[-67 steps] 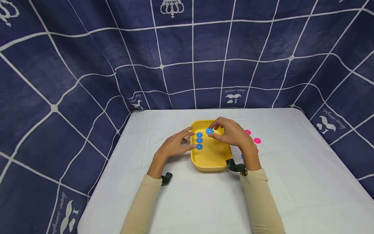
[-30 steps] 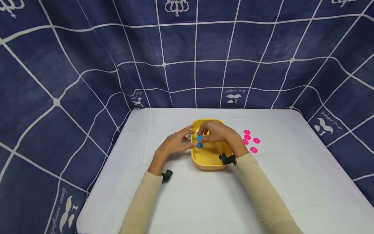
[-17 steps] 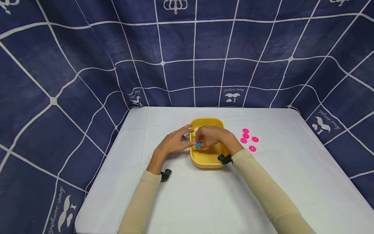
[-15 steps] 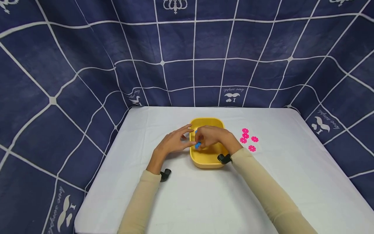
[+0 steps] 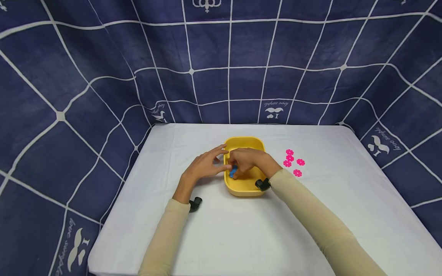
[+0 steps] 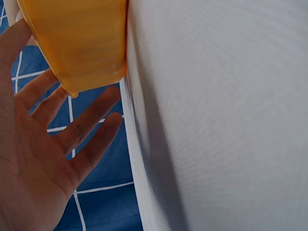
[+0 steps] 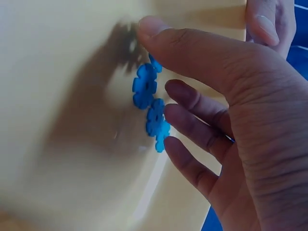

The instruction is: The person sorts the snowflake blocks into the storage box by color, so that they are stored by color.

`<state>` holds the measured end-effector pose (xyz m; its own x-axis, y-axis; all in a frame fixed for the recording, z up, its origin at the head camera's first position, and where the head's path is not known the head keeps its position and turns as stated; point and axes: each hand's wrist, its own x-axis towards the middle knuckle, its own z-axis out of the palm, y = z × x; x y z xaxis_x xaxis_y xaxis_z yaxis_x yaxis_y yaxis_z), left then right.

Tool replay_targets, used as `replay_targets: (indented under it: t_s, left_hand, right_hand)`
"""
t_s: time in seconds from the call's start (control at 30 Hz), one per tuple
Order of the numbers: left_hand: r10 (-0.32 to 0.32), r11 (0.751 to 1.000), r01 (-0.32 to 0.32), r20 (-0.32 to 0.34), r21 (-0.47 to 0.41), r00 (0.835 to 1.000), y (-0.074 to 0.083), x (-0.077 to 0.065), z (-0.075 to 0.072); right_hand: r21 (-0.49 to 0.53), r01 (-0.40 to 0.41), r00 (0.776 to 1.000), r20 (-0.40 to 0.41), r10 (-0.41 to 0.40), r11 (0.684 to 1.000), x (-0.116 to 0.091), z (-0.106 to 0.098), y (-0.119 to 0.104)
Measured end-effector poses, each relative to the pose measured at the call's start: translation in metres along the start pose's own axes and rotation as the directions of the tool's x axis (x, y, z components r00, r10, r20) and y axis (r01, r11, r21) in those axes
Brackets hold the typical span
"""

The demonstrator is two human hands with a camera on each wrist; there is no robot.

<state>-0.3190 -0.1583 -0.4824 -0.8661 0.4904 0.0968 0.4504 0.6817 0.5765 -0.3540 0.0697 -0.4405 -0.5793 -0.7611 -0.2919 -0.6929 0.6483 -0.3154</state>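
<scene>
My right hand (image 5: 246,158) reaches into a yellow tray (image 5: 246,193), close to its left wall. Its thumb and index finger pinch a blue flower-shaped disc (image 5: 233,171). In the right wrist view, several blue discs (image 7: 145,86) stand on edge in a row beside the fingers, partly hidden by the thumb. My left hand (image 5: 203,165) is at the tray's left rim, its fingers fairly straight and spread. The left wrist view has the thumb at the rim and two fingertips hidden behind the tray, the other two fingers beneath its corner.
Several pink flower-shaped discs (image 5: 287,163) lie on the white table (image 5: 221,234) to the right of the tray. A dark blue curtain (image 5: 248,50) with white lines surrounds the table's back and sides. Both wrists wear black cameras (image 5: 263,184).
The right hand has carried a blue disc from the tray's far middle leftward to the row of blue discs, then slightly nearer along the left wall. The left hand stays at the rim.
</scene>
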Motion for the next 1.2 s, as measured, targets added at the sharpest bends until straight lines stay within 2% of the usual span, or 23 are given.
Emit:
replay_targets:
  t_s: [0.33, 0.7, 0.93, 1.2]
  left_hand:
    - [0.003, 1.000, -0.003, 0.000, -0.003, 1.000, -0.0001, 0.0005, -0.0002]
    - [-0.003, 1.000, 0.003, 0.002, 0.005, 1.000, -0.0003, 0.0008, -0.0009]
    - [-0.010, 1.000, 0.010, 0.009, 0.013, 1.000, 0.0010, 0.0004, -0.0032]
    - [-0.025, 1.000, 0.025, 0.006, 0.010, 1.000, 0.0026, 0.0006, -0.0017]
  right_hand:
    - [-0.030, -0.034, 0.998, 0.056, 0.036, 0.999, 0.0046, 0.0032, 0.0004]
    - [-0.100, -0.026, 0.997, 0.064, 0.032, 0.995, 0.0094, 0.0061, 0.0023]
    - [-0.073, -0.022, 0.998, 0.059, 0.026, 0.997, 0.0100, 0.0023, 0.0011]
    - [0.004, -0.050, 0.997, 0.058, 0.050, 0.999, 0.0065, -0.0019, 0.0011]
